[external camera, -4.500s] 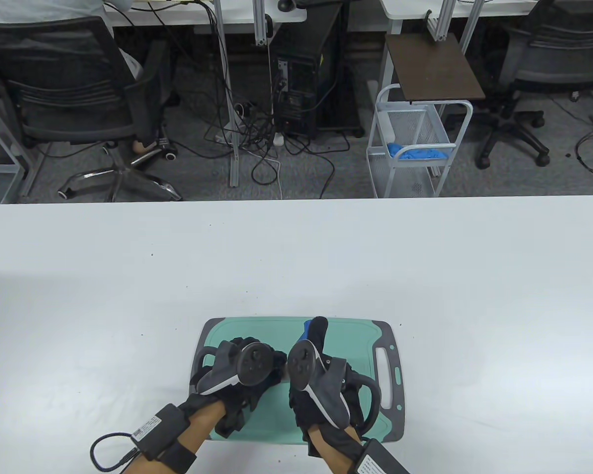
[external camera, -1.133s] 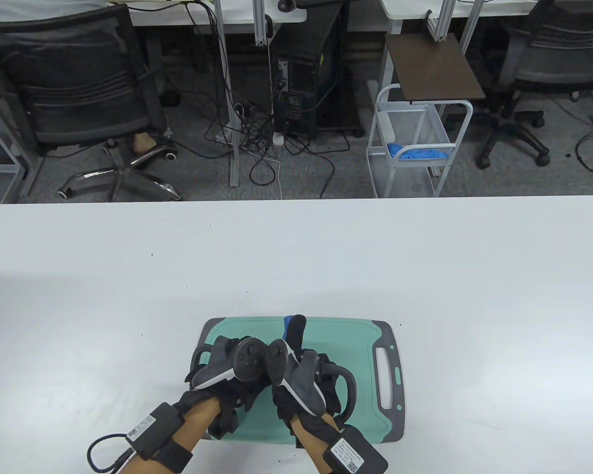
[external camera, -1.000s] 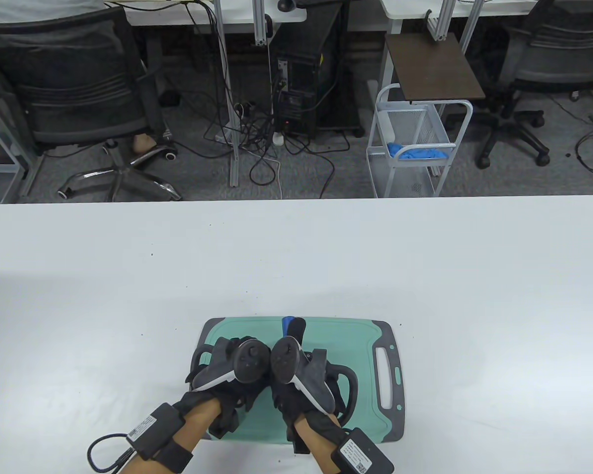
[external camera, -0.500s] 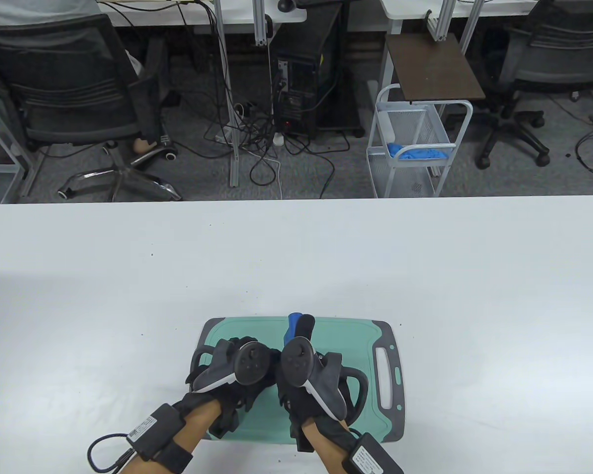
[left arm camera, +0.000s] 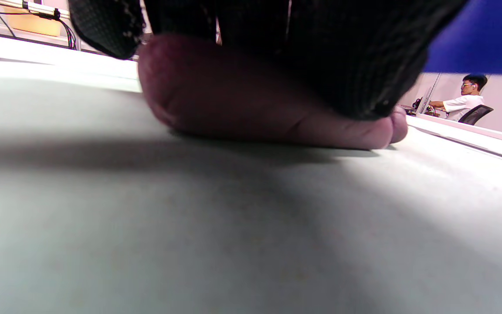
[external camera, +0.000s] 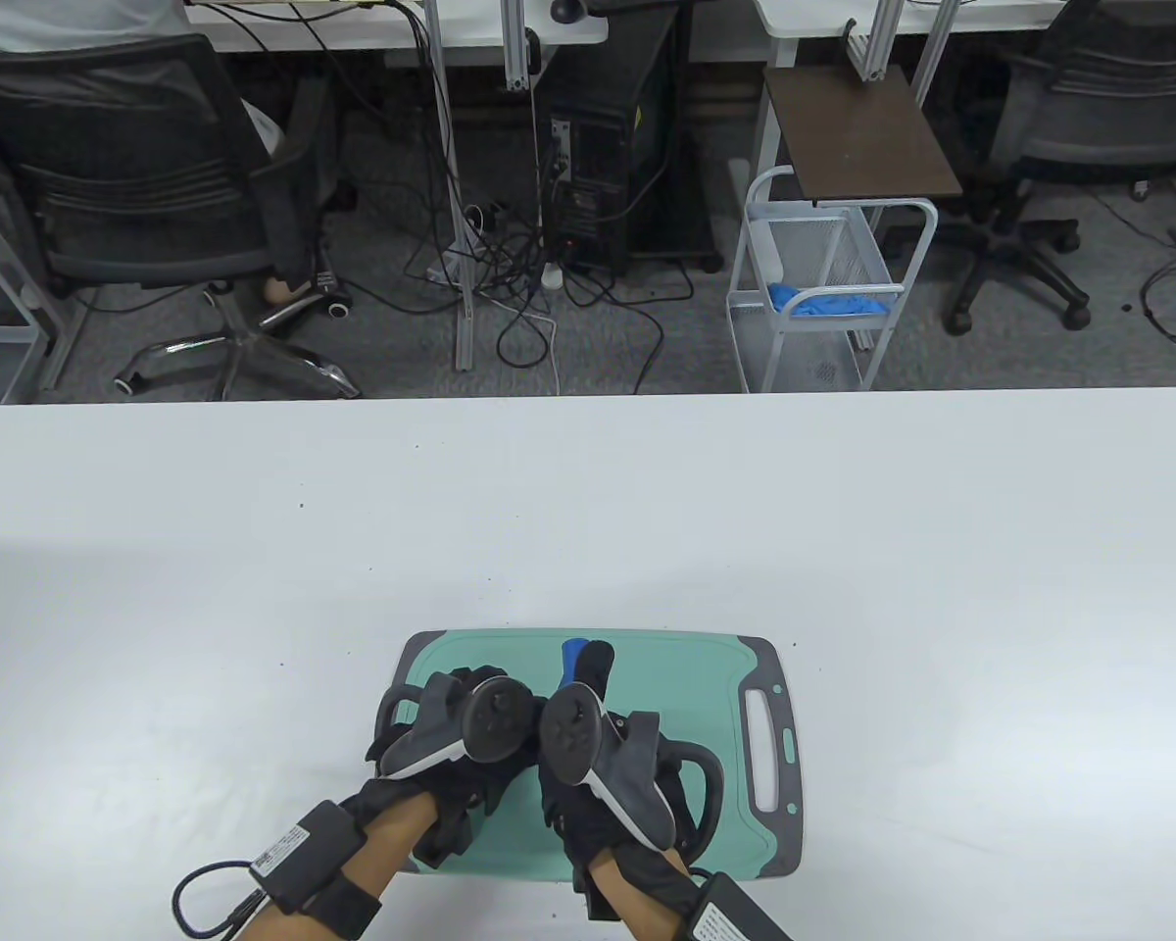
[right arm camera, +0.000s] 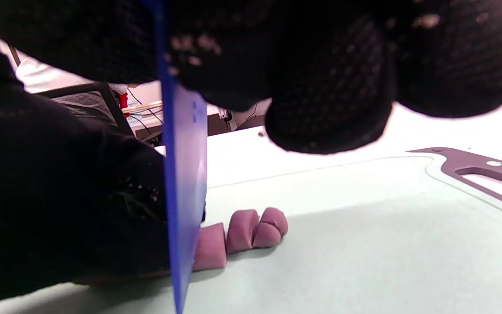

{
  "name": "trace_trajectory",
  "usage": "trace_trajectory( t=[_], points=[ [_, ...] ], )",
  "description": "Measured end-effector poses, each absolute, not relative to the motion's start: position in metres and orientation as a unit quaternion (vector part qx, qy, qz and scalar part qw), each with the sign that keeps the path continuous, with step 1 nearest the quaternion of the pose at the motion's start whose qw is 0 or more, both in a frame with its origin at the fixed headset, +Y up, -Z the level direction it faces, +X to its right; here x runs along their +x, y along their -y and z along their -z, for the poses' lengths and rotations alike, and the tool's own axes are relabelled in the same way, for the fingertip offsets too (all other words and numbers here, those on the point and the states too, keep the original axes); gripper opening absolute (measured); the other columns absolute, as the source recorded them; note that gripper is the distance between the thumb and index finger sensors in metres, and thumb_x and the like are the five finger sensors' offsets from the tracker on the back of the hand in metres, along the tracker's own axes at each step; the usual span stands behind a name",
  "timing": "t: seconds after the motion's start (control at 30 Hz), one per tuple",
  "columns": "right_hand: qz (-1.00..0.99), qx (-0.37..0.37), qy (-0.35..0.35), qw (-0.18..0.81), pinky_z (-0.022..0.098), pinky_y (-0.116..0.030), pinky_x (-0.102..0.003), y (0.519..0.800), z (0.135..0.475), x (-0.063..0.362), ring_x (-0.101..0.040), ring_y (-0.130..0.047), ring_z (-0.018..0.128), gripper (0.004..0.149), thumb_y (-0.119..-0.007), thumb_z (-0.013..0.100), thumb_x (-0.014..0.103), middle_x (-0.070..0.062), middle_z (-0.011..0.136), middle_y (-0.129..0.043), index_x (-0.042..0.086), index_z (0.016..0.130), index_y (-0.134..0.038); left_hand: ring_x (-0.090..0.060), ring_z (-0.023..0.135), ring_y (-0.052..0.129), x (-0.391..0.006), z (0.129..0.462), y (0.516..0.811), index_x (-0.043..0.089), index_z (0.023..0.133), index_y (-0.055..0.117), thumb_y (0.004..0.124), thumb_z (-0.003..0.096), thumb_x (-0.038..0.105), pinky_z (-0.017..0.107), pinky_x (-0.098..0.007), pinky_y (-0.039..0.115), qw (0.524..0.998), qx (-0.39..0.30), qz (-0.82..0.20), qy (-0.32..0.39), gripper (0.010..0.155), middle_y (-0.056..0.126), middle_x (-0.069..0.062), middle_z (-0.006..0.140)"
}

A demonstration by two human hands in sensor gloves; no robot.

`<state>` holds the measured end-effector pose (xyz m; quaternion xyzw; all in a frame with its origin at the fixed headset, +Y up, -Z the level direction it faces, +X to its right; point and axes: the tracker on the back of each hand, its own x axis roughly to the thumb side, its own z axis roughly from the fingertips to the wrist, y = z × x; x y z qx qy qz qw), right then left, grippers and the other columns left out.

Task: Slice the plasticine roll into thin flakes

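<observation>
A mauve plasticine roll (left arm camera: 251,104) lies on the teal cutting board (external camera: 676,686). My left hand (external camera: 475,725) holds the roll down from above; its gloved fingers (left arm camera: 320,52) cover the top. My right hand (external camera: 588,730) grips a blue knife (right arm camera: 184,196), whose tip shows past the fingers in the table view (external camera: 572,655). The blade stands upright, edge down, against the roll's cut end beside my left hand (right arm camera: 59,200). Cut pieces (right arm camera: 255,229) lie just right of the blade, leaning together. In the table view both hands hide the roll.
The board has a grey rim with a handle slot (external camera: 762,750) at its right. The white table (external camera: 588,510) stretches around it. Beyond the far edge are office chairs, cables and a white wire cart (external camera: 823,284).
My right hand has shifted left, closer to my left hand, over the last seconds. In the last half second the knife tip came slightly left and toward me. My left hand has barely moved.
</observation>
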<state>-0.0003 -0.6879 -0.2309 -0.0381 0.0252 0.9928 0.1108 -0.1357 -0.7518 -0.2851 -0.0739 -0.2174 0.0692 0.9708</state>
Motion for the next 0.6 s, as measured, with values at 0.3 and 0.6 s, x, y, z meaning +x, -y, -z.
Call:
trace_trajectory(
  t=[0.3,0.6],
  points=[
    [-0.994,-0.040,-0.026,0.097,0.026,-0.085,-0.052,0.6947,0.2309,-0.0063,-0.030,-0.101,0.029,0.084,-0.080,0.042,0.043,-0.003,0.033,-0.094,0.012,0.103,-0.031,-0.029,0.093,0.088,-0.1366,0.2857,0.7521,0.038,0.078,0.089,0.090,0.0313,0.052,0.072,-0.056,0.069,0.971,-0.073,-0.071,0.218,0.049,0.097,0.012,0.084],
    [-0.994,-0.038,-0.023,0.099,0.025,-0.086,-0.053,0.6946,0.2311,-0.0073,-0.030,-0.101,0.029,0.084,-0.080,0.043,0.043,-0.003,0.033,-0.094,0.011,0.103,-0.030,-0.029,0.093,0.088,-0.1377,0.2861,0.7524,0.037,0.078,0.090,0.091,0.0312,0.052,0.072,-0.056,0.069,0.970,-0.074,-0.078,0.216,0.049,0.097,0.012,0.083]
  ],
)
